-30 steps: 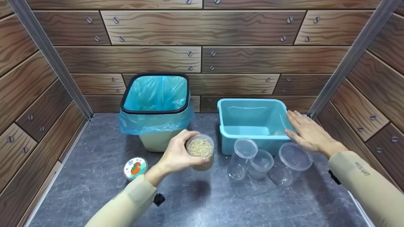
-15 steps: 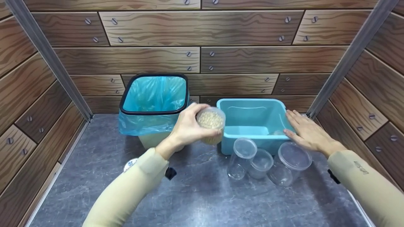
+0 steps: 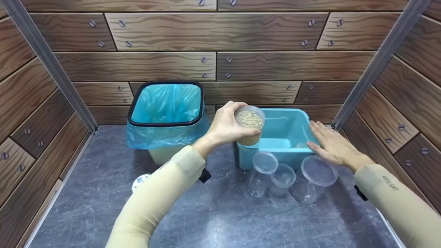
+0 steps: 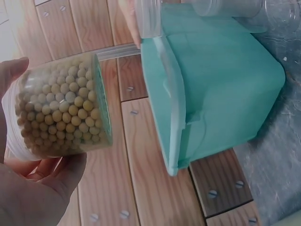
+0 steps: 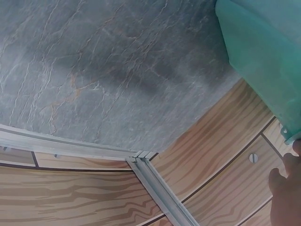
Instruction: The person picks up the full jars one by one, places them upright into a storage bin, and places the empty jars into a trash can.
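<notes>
A person's left hand [image 3: 225,125] holds a clear jar [image 3: 249,124] filled with pale round beans, fingers and thumb curled round its side. The jar has no lid on and is raised in the air, tilted, above the near left corner of a teal tub [image 3: 272,156]. In the left wrist view the same jar [image 4: 59,115] lies sideways in the palm [image 4: 33,197], beans packed against its wall, with the tub [image 4: 216,84] close beside it. The right hand [image 3: 329,144] lies flat with fingers straight and spread on the tub's right rim. In the right wrist view only a fingertip [image 5: 287,188] shows at the corner, next to the tub's wall [image 5: 263,47], a grey marbled floor [image 5: 108,70] and wood-look panels. Just in front of the tub, on the grey floor [image 3: 224,220], stand three empty clear containers close together: a tall one [image 3: 262,172] with a lid, a short cup [image 3: 282,179], and a wide one [image 3: 311,179] with a lid, near the right wrist. To the left of the tub stands a bin [image 3: 165,120] with a black rim and a blue liner. A small round lid [image 3: 140,181] with a printed top lies on the floor in front of the bin, partly hidden by the left sleeve [image 3: 162,196]. Walls of brown plank pattern with screws close in the space.
</notes>
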Action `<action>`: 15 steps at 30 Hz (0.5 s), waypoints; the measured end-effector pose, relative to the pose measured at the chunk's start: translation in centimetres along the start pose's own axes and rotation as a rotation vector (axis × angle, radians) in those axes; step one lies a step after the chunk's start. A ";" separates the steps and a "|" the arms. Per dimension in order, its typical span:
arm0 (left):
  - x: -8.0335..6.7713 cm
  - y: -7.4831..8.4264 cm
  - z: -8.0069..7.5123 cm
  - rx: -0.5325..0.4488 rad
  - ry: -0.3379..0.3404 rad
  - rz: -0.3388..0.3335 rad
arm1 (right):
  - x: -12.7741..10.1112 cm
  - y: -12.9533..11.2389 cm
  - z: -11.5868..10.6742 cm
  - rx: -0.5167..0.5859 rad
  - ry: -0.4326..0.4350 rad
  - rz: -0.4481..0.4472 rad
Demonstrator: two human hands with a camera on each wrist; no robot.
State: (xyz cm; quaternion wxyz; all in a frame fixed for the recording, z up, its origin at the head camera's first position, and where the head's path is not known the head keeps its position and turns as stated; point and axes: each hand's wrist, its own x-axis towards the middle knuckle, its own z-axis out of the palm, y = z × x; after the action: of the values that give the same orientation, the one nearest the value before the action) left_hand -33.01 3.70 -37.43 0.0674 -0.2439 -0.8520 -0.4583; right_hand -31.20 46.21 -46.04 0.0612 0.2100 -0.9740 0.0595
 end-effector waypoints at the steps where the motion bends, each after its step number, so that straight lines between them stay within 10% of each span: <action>1: 0.3 0.0 0.4 -0.001 -0.004 -0.004 | 0.0 0.0 0.0 0.000 -0.002 0.002; 15: 3.0 -0.9 5.5 0.013 -0.008 -0.063 | -0.2 -0.2 -0.1 -0.006 -0.016 0.032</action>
State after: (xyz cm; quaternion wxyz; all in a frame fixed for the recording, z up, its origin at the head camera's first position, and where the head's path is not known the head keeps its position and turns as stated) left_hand -35.47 8.83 -40.24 0.0511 -0.2182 -0.8625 -0.4537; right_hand -30.96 46.13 -45.98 0.0529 0.1947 -0.9778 0.0560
